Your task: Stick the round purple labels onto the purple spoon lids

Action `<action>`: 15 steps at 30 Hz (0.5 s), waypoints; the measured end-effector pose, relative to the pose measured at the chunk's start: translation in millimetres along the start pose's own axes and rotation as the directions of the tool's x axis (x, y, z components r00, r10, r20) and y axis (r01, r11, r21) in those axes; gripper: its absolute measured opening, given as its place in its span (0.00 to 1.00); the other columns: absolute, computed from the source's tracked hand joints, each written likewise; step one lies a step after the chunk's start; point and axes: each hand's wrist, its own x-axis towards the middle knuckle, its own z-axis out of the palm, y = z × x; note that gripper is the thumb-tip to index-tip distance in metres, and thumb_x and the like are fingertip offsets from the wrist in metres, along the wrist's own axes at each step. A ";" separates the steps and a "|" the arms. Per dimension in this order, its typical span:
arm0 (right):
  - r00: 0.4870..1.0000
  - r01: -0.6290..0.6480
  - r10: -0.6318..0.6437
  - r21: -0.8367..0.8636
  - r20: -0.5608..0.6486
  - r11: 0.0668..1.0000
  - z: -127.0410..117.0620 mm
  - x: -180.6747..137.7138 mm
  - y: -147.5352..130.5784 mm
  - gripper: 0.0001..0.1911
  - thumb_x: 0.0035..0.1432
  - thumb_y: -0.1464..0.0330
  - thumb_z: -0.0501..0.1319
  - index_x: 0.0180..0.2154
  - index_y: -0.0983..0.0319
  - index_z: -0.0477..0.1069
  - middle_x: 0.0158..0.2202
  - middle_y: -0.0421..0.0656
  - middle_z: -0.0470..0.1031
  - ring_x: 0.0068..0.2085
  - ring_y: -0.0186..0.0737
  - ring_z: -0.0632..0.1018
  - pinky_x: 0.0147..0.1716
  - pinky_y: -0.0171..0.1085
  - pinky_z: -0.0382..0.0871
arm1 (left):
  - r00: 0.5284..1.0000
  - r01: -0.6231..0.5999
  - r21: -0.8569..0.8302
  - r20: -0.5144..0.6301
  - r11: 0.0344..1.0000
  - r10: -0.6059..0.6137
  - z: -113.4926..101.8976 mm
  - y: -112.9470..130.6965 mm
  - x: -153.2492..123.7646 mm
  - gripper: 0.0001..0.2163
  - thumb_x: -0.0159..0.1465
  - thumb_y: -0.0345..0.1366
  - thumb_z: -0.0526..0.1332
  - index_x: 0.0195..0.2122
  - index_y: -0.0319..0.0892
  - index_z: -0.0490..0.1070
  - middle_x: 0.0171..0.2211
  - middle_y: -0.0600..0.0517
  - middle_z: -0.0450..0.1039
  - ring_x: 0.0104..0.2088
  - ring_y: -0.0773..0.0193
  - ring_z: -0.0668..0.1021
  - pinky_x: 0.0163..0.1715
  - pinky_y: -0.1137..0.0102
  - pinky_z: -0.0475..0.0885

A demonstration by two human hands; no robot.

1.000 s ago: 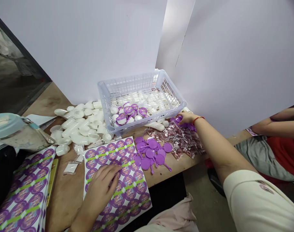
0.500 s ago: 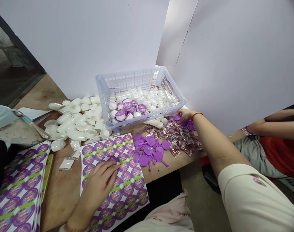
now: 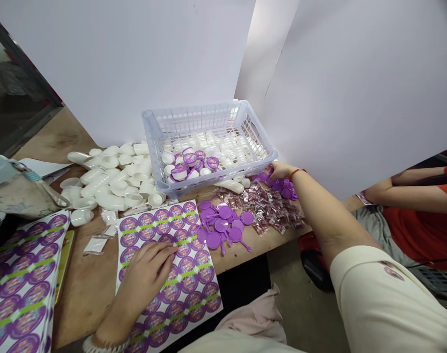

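Note:
My left hand (image 3: 148, 272) lies flat, fingers stretched out and close together, on a sheet of round purple stickers (image 3: 192, 274). Over on the far right, my right hand (image 3: 281, 170) reaches down into a heap of purple plastic pieces (image 3: 285, 189) beside the basket corner. Its fingertips are partly hidden, so I cannot see whether they grip a piece. Between the two hands lies another pile of purple round-headed pieces with short handles (image 3: 223, 225). Small clear sachets with reddish contents (image 3: 275, 208) are heaped just in front of my right hand.
A pale plastic basket (image 3: 212, 177) holds white cups, several with purple stickers. White cups (image 3: 113, 181) are piled to its left. More sticker sheets (image 3: 25, 289), a bag-like container (image 3: 21, 191) and small white packets (image 3: 96, 244) sit leftward. White panels (image 3: 164, 54) stand behind. Another person's arm (image 3: 400, 193) shows at right.
The view has shifted slightly, so the table things appear a little further left. My right hand remains at the far purple heap, and my left hand still rests on the sticker sheet.

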 end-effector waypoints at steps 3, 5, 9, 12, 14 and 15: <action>0.998 0.016 -0.012 0.066 -0.056 0.998 -0.7 -4.2 1.9 0.17 0.71 0.61 0.66 0.55 0.63 0.73 0.51 0.46 0.78 0.47 0.44 0.81 0.46 0.46 0.81 | 1.000 -0.008 0.004 0.007 1.000 0.008 0.7 -0.7 -0.3 0.13 0.75 0.38 0.56 0.48 0.47 0.81 0.47 0.48 0.83 0.50 0.52 0.81 0.52 0.56 0.75; 0.995 0.030 -0.018 0.128 -0.097 0.991 -0.6 -9.1 4.3 0.16 0.71 0.61 0.66 0.54 0.64 0.74 0.50 0.46 0.78 0.45 0.42 0.81 0.44 0.45 0.81 | 1.000 -0.010 0.006 0.009 1.000 0.010 1.0 -1.1 -0.5 0.13 0.75 0.38 0.56 0.48 0.47 0.81 0.47 0.48 0.83 0.49 0.52 0.81 0.52 0.56 0.74; 0.977 0.084 -0.023 0.281 -0.214 0.956 -4.0 -25.0 11.3 0.15 0.72 0.61 0.65 0.53 0.63 0.73 0.46 0.44 0.77 0.40 0.38 0.80 0.38 0.39 0.80 | 1.000 -0.011 0.013 0.017 1.000 0.011 1.4 -2.0 -0.6 0.13 0.75 0.38 0.56 0.49 0.48 0.81 0.47 0.49 0.83 0.48 0.52 0.81 0.52 0.56 0.74; 0.945 0.161 -0.025 0.398 -0.325 0.903 -9.9 -40.6 15.6 0.18 0.66 0.62 0.69 0.52 0.63 0.71 0.41 0.41 0.76 0.35 0.35 0.78 0.34 0.36 0.77 | 0.999 -0.031 0.014 0.007 0.999 0.031 1.9 -3.5 -0.7 0.12 0.75 0.38 0.57 0.49 0.47 0.81 0.47 0.49 0.83 0.49 0.52 0.81 0.52 0.56 0.74; 0.914 0.226 -0.023 0.462 -0.406 0.857 -13.6 -52.4 16.3 0.25 0.55 0.61 0.75 0.49 0.61 0.68 0.38 0.39 0.75 0.34 0.35 0.76 0.33 0.35 0.75 | 0.999 -0.042 0.016 -0.004 0.999 0.042 2.4 -4.3 -0.8 0.12 0.74 0.38 0.57 0.48 0.47 0.81 0.46 0.49 0.83 0.48 0.52 0.81 0.51 0.57 0.74; 0.895 0.261 -0.019 0.489 -0.445 0.832 -15.0 -58.8 15.6 0.29 0.50 0.60 0.77 0.48 0.60 0.66 0.37 0.38 0.74 0.33 0.35 0.76 0.32 0.35 0.74 | 0.999 -0.045 0.018 -0.007 0.999 0.045 2.6 -4.6 -0.9 0.12 0.74 0.38 0.57 0.48 0.47 0.81 0.46 0.49 0.83 0.48 0.53 0.81 0.51 0.57 0.74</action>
